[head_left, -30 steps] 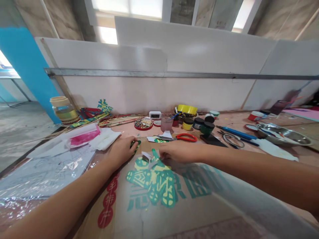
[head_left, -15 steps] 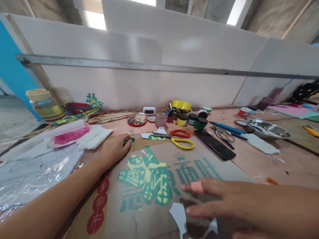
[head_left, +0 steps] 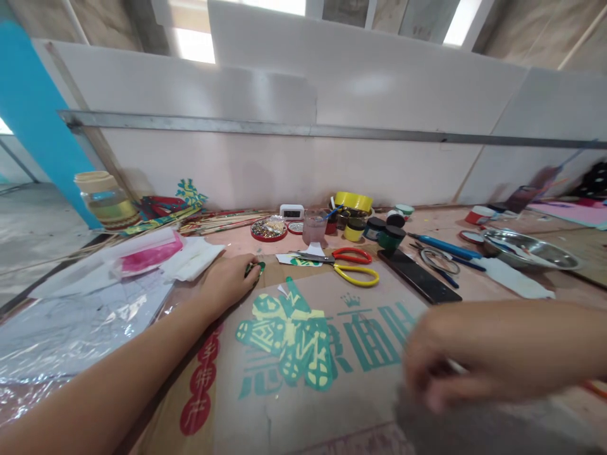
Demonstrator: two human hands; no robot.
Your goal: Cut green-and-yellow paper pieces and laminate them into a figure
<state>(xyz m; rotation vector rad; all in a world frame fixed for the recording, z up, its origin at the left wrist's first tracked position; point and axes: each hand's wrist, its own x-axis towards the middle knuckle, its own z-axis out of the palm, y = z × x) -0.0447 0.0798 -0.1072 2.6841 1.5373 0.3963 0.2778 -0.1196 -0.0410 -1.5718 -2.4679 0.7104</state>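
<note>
My left hand (head_left: 232,281) rests at the top left edge of the cardboard (head_left: 165,404), its fingers closed round a small dark green piece (head_left: 260,268). Blurred by motion, my right hand (head_left: 441,360) is above the right side of the cardboard with its fingers curled in; a bit of white shows between them. Between the hands lies a green and yellow painted paper figure (head_left: 289,335) on the clear sheet over the printed cardboard. Scissors (head_left: 334,260) with red and yellow handles lie beyond it, across a painted paper scrap (head_left: 289,260).
A black phone (head_left: 417,278), pliers (head_left: 441,245) and a metal bowl (head_left: 564,249) lie at the right. Paint jars (head_left: 391,237), a cup (head_left: 314,227) and a bead tray (head_left: 269,230) line the wall. Plastic-covered paper (head_left: 85,322) and a glass jar (head_left: 107,205) are at the left.
My right hand has gone from spread fingers to curled ones, and the white paper pieces near it no longer lie on the cardboard. The view has shifted slightly left.
</note>
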